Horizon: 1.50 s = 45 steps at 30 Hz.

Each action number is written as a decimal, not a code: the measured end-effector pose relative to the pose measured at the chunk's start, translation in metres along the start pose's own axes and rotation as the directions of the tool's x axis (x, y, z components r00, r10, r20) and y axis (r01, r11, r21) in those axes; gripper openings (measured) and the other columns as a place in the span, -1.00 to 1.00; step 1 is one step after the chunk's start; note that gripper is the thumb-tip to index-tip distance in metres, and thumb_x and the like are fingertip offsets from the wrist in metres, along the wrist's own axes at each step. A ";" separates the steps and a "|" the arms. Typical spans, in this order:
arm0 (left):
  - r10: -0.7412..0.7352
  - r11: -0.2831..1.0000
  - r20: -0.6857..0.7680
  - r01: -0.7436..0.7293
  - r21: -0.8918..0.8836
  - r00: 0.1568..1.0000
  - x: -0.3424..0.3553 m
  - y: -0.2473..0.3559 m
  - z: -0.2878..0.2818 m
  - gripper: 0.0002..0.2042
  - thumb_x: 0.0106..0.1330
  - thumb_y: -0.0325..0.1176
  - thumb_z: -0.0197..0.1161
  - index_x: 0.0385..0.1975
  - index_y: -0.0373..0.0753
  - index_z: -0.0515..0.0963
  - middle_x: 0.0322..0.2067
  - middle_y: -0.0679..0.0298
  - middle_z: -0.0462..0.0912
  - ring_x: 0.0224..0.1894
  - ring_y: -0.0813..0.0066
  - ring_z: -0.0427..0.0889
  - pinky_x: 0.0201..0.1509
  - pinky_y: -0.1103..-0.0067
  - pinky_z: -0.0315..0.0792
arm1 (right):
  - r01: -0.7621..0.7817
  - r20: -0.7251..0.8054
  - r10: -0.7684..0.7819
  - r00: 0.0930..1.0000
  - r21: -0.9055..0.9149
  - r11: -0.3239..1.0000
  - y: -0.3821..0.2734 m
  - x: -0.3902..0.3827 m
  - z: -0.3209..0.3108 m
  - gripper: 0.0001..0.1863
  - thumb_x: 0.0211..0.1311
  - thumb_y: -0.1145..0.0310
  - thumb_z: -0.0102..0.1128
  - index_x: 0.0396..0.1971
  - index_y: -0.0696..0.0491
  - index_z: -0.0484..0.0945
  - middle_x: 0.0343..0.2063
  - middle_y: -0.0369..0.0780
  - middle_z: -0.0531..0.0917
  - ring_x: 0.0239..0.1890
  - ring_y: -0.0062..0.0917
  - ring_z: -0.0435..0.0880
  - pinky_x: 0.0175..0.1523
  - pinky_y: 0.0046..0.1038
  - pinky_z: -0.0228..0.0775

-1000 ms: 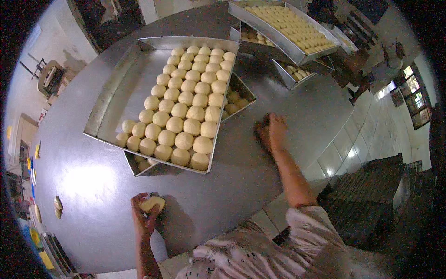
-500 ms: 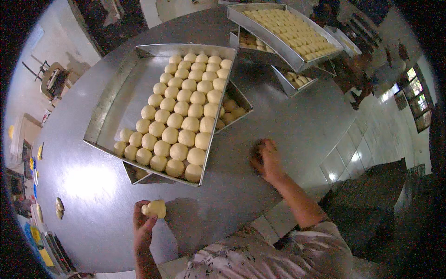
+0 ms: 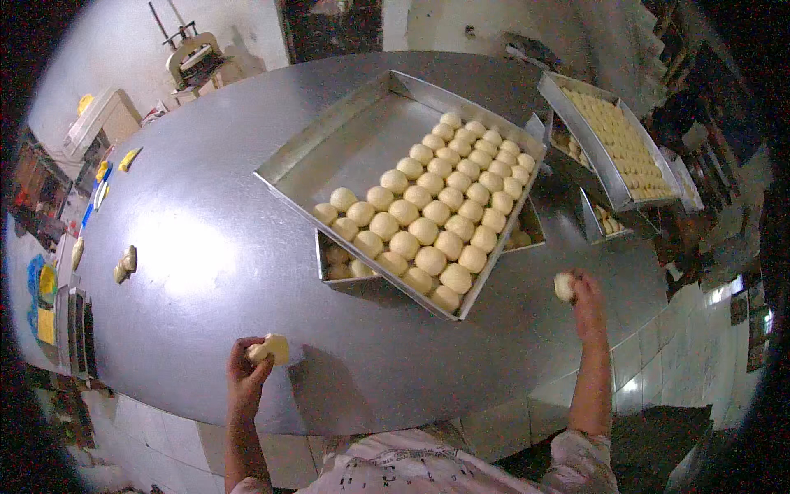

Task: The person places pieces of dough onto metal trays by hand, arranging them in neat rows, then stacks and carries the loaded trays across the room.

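My left hand (image 3: 245,362) is closed on a lump of pale dough (image 3: 275,349), held just over the near left part of the metal table. Over on the right, my right hand (image 3: 585,300) grips a round dough ball (image 3: 564,286) at its fingertips, close to the tabletop. Between the hands and farther back stands a metal tray (image 3: 290,183) with rows of smooth dough balls (image 3: 423,231). The balls fill its right and near parts, while bare metal shows at its far left. The tray rests crosswise on another tray (image 3: 350,284) that also holds dough balls.
More stacked trays (image 3: 583,152) of dough stand at the far right of the steel table (image 3: 197,317). Greyish dough scraps (image 3: 127,263) lie at the left. Yellow and blue items (image 3: 102,185) line the left edge. A lever press (image 3: 194,59) stands beyond the table.
The view has swung round, so the trays sit farther right. In my right hand, a dough ball now shows where the hand was blurred before. My left hand still holds its dough.
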<state>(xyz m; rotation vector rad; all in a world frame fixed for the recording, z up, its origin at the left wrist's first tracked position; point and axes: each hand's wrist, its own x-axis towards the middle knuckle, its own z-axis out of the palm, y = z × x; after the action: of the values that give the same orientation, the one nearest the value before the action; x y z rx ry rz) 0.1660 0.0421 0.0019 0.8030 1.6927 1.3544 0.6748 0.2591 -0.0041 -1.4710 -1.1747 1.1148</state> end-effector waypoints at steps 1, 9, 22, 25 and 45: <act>-0.016 1.000 -0.022 0.015 -0.012 1.000 -0.005 0.000 -0.005 -0.76 0.10 -0.54 0.17 -0.22 -0.23 0.39 -0.31 0.36 0.43 -0.29 0.66 0.38 -0.25 0.70 0.32 | 0.040 0.082 -0.051 0.995 0.126 0.991 -0.029 0.011 0.021 -0.69 0.08 0.40 0.10 -0.12 0.03 0.43 0.02 -0.13 0.40 0.05 -0.31 0.39 0.12 -0.34 0.23; 0.130 0.982 0.188 -0.101 -0.158 0.973 -0.012 -0.006 -0.012 -0.75 0.10 -0.57 0.16 -0.22 -0.23 0.36 -0.33 0.37 0.38 -0.28 0.63 0.38 -0.23 0.70 0.33 | 0.799 0.143 -0.800 0.582 -0.282 0.531 -0.154 0.096 0.291 -0.71 0.12 0.30 0.09 -0.20 0.14 0.46 -0.24 -0.11 0.54 -0.16 -0.40 0.51 -0.05 -0.43 0.34; 0.139 0.981 0.418 -0.067 -0.183 0.898 -0.014 -0.015 -0.062 -0.73 0.13 -0.59 0.14 -0.15 -0.25 0.38 -0.18 0.22 0.46 -0.09 0.48 0.43 -0.05 0.59 0.36 | 0.560 0.716 -0.502 0.485 0.187 0.807 -0.037 -0.228 0.367 -0.60 0.15 0.25 0.12 -0.02 0.07 0.42 -0.11 -0.15 0.52 -0.02 -0.38 0.47 0.09 -0.39 0.28; 0.108 0.985 0.535 -0.163 0.056 0.838 0.001 -0.023 -0.066 -0.79 0.19 -0.55 0.09 -0.16 -0.31 0.41 -0.26 0.21 0.54 -0.18 0.53 0.49 -0.03 0.57 0.36 | 0.226 0.712 -0.104 0.694 -0.079 0.971 0.000 -0.229 0.312 -0.66 0.14 0.33 0.12 -0.05 0.04 0.47 -0.11 -0.18 0.52 -0.04 -0.40 0.49 0.07 -0.40 0.31; -0.033 0.999 0.161 0.040 -0.037 0.986 0.033 -0.020 0.009 -0.77 0.08 -0.56 0.17 -0.35 -0.15 0.29 -0.44 0.44 0.32 -0.38 0.67 0.29 -0.28 0.69 0.22 | 0.226 0.109 -0.291 0.950 -0.887 0.403 0.052 -0.100 0.083 -0.68 -0.05 0.29 0.15 -0.33 0.16 0.38 -0.28 -0.03 0.43 -0.20 -0.14 0.36 -0.09 -0.11 0.16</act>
<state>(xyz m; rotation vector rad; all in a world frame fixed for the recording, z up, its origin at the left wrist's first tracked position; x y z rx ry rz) 0.1587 0.0700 -0.0247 0.8311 1.5433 1.2610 0.5877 0.1641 -0.0584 -1.9499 -2.0454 0.1132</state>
